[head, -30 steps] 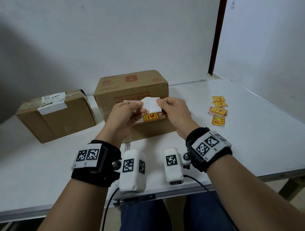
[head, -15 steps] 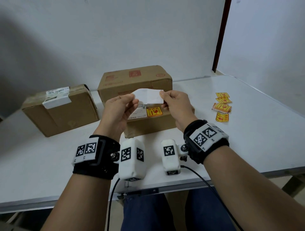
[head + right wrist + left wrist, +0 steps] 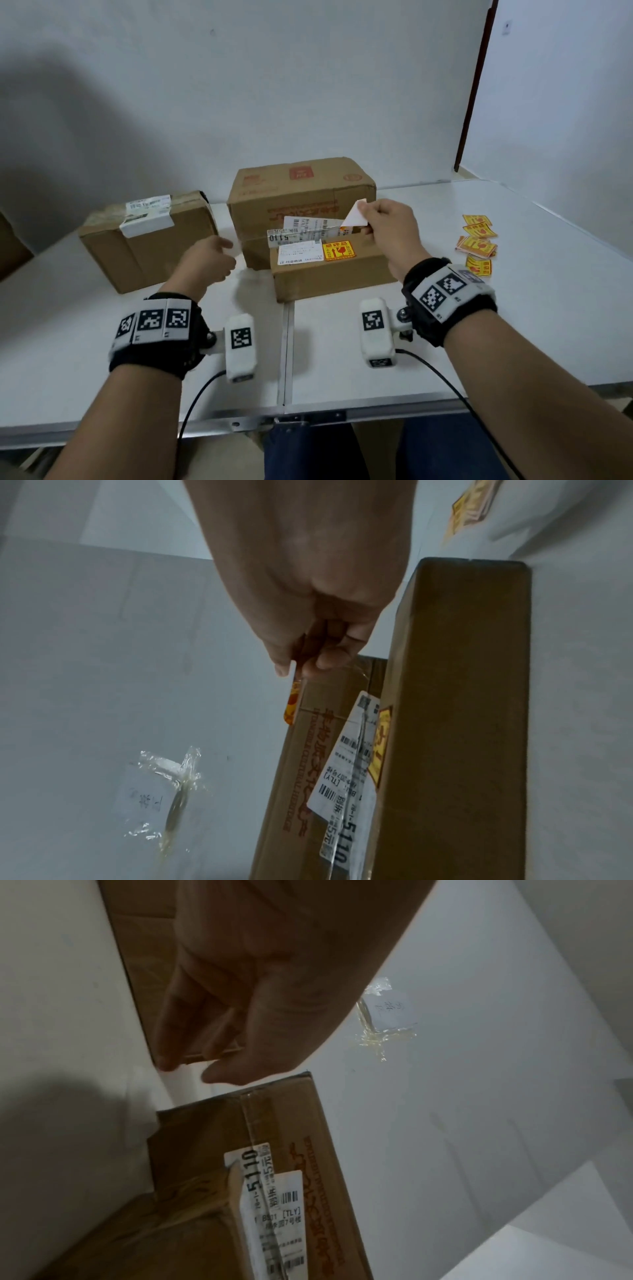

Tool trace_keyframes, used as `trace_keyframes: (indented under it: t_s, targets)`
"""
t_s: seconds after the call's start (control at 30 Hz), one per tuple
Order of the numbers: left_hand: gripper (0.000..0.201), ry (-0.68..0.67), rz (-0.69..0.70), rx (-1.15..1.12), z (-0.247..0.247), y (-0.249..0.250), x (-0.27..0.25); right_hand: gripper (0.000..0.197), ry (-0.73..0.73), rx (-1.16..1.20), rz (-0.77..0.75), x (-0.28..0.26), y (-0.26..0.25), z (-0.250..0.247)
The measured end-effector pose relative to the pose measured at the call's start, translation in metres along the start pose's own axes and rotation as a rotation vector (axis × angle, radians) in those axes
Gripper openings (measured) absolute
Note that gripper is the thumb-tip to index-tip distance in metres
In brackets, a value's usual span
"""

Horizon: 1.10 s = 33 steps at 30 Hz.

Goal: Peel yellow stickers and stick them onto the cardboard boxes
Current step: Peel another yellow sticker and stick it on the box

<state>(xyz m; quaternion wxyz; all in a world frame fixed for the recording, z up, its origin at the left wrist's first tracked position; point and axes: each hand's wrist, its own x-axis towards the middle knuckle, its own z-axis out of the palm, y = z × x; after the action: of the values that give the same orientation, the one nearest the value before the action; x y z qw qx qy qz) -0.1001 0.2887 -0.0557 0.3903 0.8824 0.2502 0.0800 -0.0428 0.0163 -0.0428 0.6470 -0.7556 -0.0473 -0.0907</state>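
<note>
My right hand (image 3: 368,219) pinches a peeled sticker (image 3: 354,216) by one edge, in the air above the small front cardboard box (image 3: 332,277). The head view shows its white back, and the right wrist view shows its yellow printed face (image 3: 293,704) hanging below my right hand's fingertips (image 3: 298,669). The front box carries one yellow sticker (image 3: 339,250) beside a white label. Behind it stands a larger box (image 3: 298,192). My left hand (image 3: 219,253) hovers left of the boxes with loosely curled fingers (image 3: 164,1053) and nothing visible in it.
A third cardboard box (image 3: 144,246) with a white label sits at the left of the white table (image 3: 513,325). A loose pile of yellow stickers (image 3: 478,243) lies to the right of the boxes. White walls close in behind and on the right.
Both hands held the white-backed sticker together before. Now my left hand has let go and dropped to the left, and my right hand has carried the sticker to the right, over the front box.
</note>
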Motion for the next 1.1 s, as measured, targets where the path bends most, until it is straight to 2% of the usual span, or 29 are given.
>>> trace_keyframes:
  t_s: [0.07,0.13,0.17,0.2,0.23,0.27,0.33,0.4,0.53,0.63,0.8,0.97,1.1]
  targets:
    - [0.036,0.034,0.057,0.144,-0.005,0.008,-0.008,0.029,-0.008,0.002,-0.024,0.001,-0.004,-0.001]
    - [0.026,0.225,0.18,0.212,-0.011,0.025,-0.021,0.027,-0.021,-0.028,-0.064,0.0,-0.007,0.0]
    - [0.02,0.293,0.262,0.15,-0.011,0.036,-0.027,0.026,-0.027,-0.063,-0.093,0.0,-0.01,0.001]
    - [0.015,0.281,0.333,0.029,-0.009,0.05,-0.033,0.025,-0.036,-0.106,-0.122,-0.001,-0.011,0.002]
    - [0.013,0.181,0.382,-0.128,-0.005,0.064,-0.04,0.024,-0.047,-0.145,-0.156,-0.001,-0.014,0.004]
    - [0.012,0.024,0.404,-0.275,0.001,0.077,-0.047,0.024,-0.057,-0.173,-0.195,-0.003,-0.017,0.005]
    - [0.013,-0.252,0.394,-0.44,0.015,0.099,-0.056,0.025,-0.063,-0.228,-0.277,-0.005,-0.024,0.005]
    - [0.018,-0.333,0.381,-0.497,0.028,0.113,-0.059,0.024,-0.052,-0.303,-0.369,-0.005,-0.03,0.002]
    - [0.029,-0.344,0.359,-0.583,0.042,0.122,-0.06,0.021,-0.067,-0.44,-0.446,-0.004,-0.037,-0.006]
    - [0.034,-0.358,0.31,-0.643,0.044,0.122,-0.059,0.022,-0.144,-0.497,-0.443,-0.004,-0.037,-0.011]
    - [0.04,-0.352,0.282,-0.647,0.044,0.126,-0.059,0.025,-0.251,-0.567,-0.532,-0.007,-0.037,-0.011]
    - [0.025,-0.286,0.239,-0.649,0.043,0.128,-0.054,0.038,-0.343,-0.587,-0.514,-0.009,-0.038,-0.009]
    - [0.016,-0.285,0.231,-0.631,0.04,0.13,-0.056,0.031,-0.347,-0.438,-0.389,-0.004,-0.039,-0.013]
